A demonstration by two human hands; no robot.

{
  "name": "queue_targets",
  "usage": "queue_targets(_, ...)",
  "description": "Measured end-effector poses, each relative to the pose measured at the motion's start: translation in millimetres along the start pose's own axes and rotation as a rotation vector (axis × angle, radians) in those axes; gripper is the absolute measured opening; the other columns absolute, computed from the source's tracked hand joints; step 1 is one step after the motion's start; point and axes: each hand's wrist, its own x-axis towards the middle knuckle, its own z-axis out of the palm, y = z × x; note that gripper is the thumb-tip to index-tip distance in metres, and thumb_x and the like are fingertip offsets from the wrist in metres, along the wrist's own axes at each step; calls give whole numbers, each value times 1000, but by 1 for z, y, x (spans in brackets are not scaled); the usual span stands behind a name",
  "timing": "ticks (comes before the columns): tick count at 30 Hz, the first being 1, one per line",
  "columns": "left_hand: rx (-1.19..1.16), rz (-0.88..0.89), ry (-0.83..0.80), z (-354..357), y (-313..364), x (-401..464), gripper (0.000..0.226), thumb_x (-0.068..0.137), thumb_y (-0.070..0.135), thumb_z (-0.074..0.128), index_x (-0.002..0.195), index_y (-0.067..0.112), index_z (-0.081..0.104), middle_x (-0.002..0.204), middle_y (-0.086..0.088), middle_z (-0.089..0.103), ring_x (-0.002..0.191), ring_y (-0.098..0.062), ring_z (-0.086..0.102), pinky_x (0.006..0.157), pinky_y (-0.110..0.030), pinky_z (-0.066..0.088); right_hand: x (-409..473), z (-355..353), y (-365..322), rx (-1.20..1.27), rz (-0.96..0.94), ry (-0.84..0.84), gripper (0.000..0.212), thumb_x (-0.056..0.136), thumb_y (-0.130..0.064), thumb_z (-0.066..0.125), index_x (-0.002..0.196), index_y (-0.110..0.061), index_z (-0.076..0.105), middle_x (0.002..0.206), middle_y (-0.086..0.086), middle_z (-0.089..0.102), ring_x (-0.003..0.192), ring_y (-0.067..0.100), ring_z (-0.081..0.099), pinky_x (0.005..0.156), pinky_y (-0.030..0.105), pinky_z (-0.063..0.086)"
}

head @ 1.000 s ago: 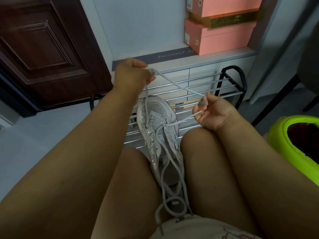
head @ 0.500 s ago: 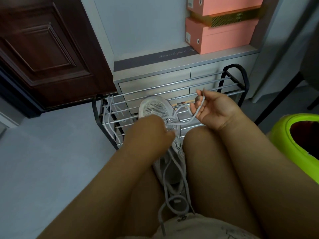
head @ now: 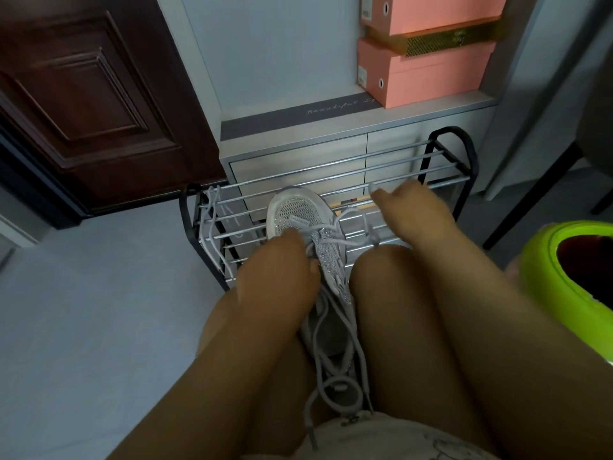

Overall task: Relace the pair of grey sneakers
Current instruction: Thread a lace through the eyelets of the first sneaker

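Grey mesh sneaker (head: 306, 227) wedged between the knees: left hand (head: 282, 270) pinning it should hold firm while the loose-fingered, empty right hand (head: 414, 210) regathers the slack grey lace (head: 355, 242).

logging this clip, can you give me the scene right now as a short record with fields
sneaker: grey sneaker held between the person's knees, toe pointing away
lace: grey lace threaded near the toe, loose loops trailing toward the lap
left hand: left hand on the sneaker's left side, grip hidden
right hand: right hand over the shoe rack, blurred
spare lace: second lace draped over the rack's left end
behind: pink shoeboxes on a cabinet
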Motion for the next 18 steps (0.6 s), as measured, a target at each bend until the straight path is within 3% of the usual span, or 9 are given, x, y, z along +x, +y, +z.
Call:
queue_targets(2, 33, 19, 41, 2, 1, 2, 25, 88, 36, 55, 106, 18, 55, 94, -2, 64, 87, -24, 61, 62, -28, 37, -12, -1, -10, -135, -141, 22, 51, 84, -62, 47, 84, -11, 51, 75, 3, 53, 77, 25, 53, 67, 31, 38)
queue_targets(6, -64, 89, -47, 3, -1, 9, 15, 89, 26, 53, 77, 17, 53, 74, 1, 56, 74, -22, 58, 60, -29, 38, -43, 11, -31, -41, -273, -349, 49, 74, -62, 61, 66, -14, 60, 55, 1, 63, 45, 12, 57, 44, 17, 43)
queue_targets(8, -193, 117, -140, 1, -6, 11, 19, 86, 22, 57, 70, 13, 57, 64, 0, 57, 65, -20, 58, 59, -31, 45, -48, 18, -31, -94, -294, -385, 39, 75, -53, 67, 61, -18, 55, 55, 2, 63, 44, 12, 56, 51, 21, 50)
queue_targets(10, -357, 110, -249, -6, -15, 12, 20, 85, 22, 64, 65, 16, 61, 55, 5, 58, 53, -8, 55, 55, -24, 46, -47, 19, -30, -148, -321, -366, 31, 76, -41, 70, 61, -18, 56, 63, 6, 66, 52, 17, 59, 62, 30, 54)
queue_targets(13, -594, 99, -407, -18, -26, 12, 19, 84, 23, 69, 67, 16, 62, 46, 15, 53, 42, 4, 44, 44, -9, 36, -50, 17, -34, -191, -346, -317, 28, 70, -37, 69, 68, -10, 65, 63, 7, 69, 52, 16, 62, 61, 31, 56)
queue_targets(18, -886, -47, -520, -25, -29, 9, 13, 85, 7, 65, 72, 5, 62, 50, 3, 50, 42, -5, 41, 44, -12, 34, -57, 9, -38, -186, -341, -345, 17, 67, -25, 67, 67, -9, 69, 55, 3, 68, 52, 14, 67, 59, 27, 55)
